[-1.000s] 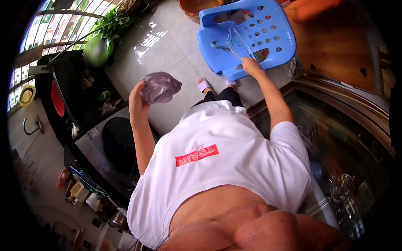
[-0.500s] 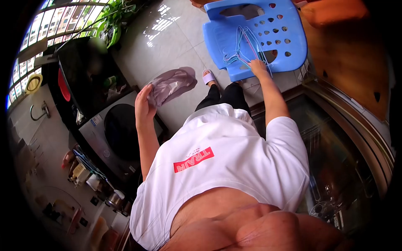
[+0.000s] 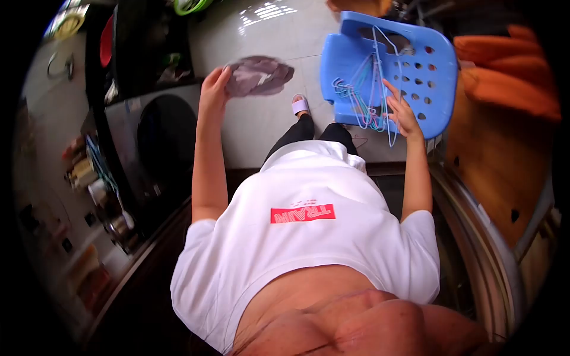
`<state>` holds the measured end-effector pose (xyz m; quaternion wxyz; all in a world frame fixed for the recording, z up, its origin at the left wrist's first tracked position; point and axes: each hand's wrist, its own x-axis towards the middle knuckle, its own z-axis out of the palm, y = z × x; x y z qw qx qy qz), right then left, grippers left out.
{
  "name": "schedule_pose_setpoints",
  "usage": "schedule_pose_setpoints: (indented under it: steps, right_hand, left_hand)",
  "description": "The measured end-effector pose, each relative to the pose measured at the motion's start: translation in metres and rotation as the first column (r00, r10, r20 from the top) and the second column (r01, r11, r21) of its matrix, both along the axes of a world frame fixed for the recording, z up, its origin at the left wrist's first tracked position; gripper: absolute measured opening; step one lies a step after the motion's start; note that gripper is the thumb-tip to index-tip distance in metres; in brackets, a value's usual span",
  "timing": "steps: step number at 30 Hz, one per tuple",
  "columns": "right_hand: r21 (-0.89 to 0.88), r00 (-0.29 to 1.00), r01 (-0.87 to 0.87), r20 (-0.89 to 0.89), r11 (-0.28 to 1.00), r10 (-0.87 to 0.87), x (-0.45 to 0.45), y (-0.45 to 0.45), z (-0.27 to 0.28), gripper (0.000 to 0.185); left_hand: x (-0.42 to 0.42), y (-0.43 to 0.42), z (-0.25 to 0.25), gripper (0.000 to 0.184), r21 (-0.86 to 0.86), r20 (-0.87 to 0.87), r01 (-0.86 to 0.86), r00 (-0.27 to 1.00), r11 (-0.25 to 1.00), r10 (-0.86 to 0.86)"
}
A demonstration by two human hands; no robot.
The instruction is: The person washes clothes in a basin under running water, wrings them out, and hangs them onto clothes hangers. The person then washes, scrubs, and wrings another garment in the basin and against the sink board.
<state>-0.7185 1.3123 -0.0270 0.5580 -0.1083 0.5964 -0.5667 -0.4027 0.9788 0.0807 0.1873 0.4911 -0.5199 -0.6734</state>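
Note:
My left hand pinches one end of a crumpled greyish-mauve piece of cloth, which hangs in the air over the floor tiles. What kind of garment it is, I cannot make out. On the right, my right hand has a pale blue clothes hanger at its fingers, index finger stretched out along it. This hanger stands apart from a bundle of thin blue, pink and teal hangers, which lies on the seat of a blue plastic chair.
Orange fabric drapes over a wooden surface at the right. To the left is a dark round-doored appliance, with cluttered items beyond it. A green basin sits at the top. My slippered foot is on the tiles.
My right hand has come away from the hanger bundle with one hanger, its fingers now more spread. The cloth stays in my left hand, held out flatter. The whole view has shifted.

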Motion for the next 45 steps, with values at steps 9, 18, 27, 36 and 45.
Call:
schedule_pose_setpoints:
  steps: [9,18,27,36,45]
  right_hand:
    - [-0.3,0.796,-0.557,0.075,0.775,0.601,0.055,-0.077,0.103,0.049]
    - [-0.168,0.525,-0.838,-0.507,0.519,0.683,0.163,-0.248,0.177,0.044]
    - [-0.663,0.807,-0.531,-0.204,0.528,0.554,0.21,-0.383,0.153,0.06]
    - [-0.185,0.13,-0.7,-0.983,0.69,-0.132,0.31,-0.514,0.088,0.026]
    - [-0.274,0.051,-0.732,-0.935,0.624,-0.351,0.111,-0.657,0.172,0.014]
  left_hand:
    - [0.056,-0.082,-0.001,0.019,-0.194,0.053,-0.098,0.993,0.976,0.11]
    - [0.137,-0.155,0.023,0.021,-0.638,0.334,0.217,0.943,0.739,0.01]
    - [0.173,-0.228,0.138,0.017,-0.948,0.317,0.301,0.923,0.105,0.216]
    - [0.158,-0.311,0.228,0.025,-0.879,0.454,0.476,0.826,0.017,0.333]
    - [0.171,-0.479,0.208,0.011,-0.849,0.421,0.528,0.714,-0.035,0.559]
